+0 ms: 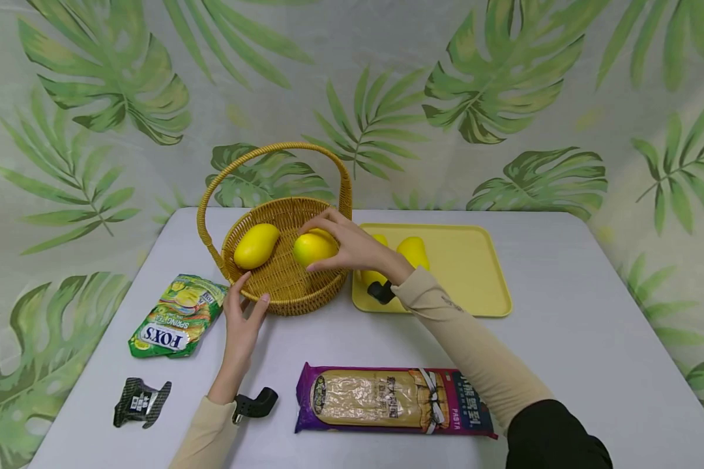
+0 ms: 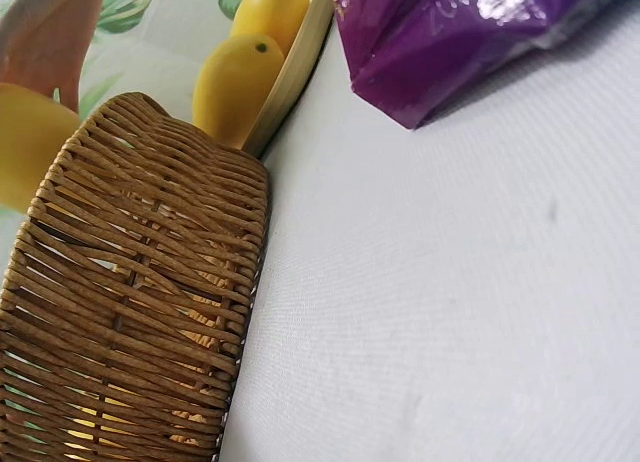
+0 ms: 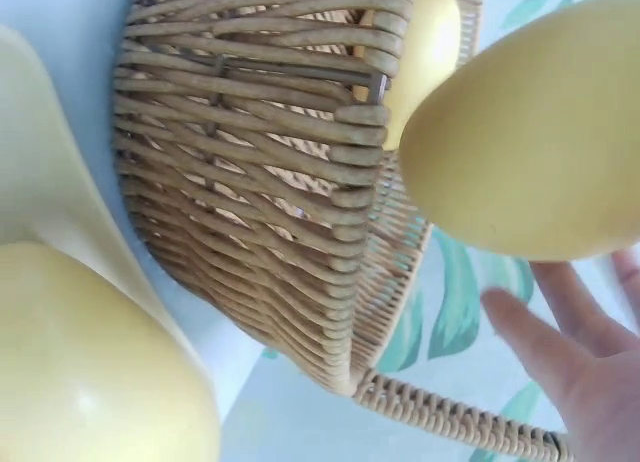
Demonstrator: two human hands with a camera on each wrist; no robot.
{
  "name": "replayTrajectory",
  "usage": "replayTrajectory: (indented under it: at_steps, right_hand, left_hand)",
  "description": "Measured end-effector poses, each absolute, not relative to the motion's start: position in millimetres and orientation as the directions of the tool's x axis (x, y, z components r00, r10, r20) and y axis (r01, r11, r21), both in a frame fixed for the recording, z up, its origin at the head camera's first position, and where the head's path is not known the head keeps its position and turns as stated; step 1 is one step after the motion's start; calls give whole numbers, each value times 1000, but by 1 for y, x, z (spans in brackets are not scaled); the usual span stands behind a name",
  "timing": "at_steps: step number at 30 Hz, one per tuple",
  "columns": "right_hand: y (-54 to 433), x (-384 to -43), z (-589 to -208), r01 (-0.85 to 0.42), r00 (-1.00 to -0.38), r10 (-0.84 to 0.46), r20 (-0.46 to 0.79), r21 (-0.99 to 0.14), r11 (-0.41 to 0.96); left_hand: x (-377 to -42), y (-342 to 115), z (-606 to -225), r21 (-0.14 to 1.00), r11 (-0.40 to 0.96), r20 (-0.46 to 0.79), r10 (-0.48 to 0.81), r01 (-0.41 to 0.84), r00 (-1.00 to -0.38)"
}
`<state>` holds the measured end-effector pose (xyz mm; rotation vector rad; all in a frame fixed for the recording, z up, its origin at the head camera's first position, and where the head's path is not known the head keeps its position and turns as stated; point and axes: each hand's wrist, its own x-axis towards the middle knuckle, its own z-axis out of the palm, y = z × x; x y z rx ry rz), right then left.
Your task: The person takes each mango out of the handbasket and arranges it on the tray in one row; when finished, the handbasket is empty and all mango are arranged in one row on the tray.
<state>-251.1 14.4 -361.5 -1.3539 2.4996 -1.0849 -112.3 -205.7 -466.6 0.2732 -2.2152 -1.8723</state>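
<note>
Right hand [image 1: 354, 244] clamped on one mango [image 1: 313, 250] over the right half of the basket [image 1: 296, 305], right of the other mango [image 1: 257, 246]; left hand [image 1: 242, 326] (fingers apart) at near-left rim.

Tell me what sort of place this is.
Probably a staged indoor tabletop set-up: a white table stands before a leaf-print backdrop, with a wicker basket set out on it.

Rough woven wicker basket [image 1: 290, 305] and smooth, satiny mango [image 1: 313, 251] at centre; smooth plastic-looking tray [image 1: 463, 270] centre-right; glossy film packet [image 1: 381, 400] lower centre; matt, cloth-like bench [image 1: 581, 339].
</note>
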Motion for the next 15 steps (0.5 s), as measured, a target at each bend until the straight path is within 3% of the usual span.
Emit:
replayTrajectory:
  at_steps: [15]
  right_hand:
    - [28,-248,-357,-676,-583,-769,261,-681,281]
  left_hand:
    - [-110,-203,-464,984,176,63,-285,13,-956]
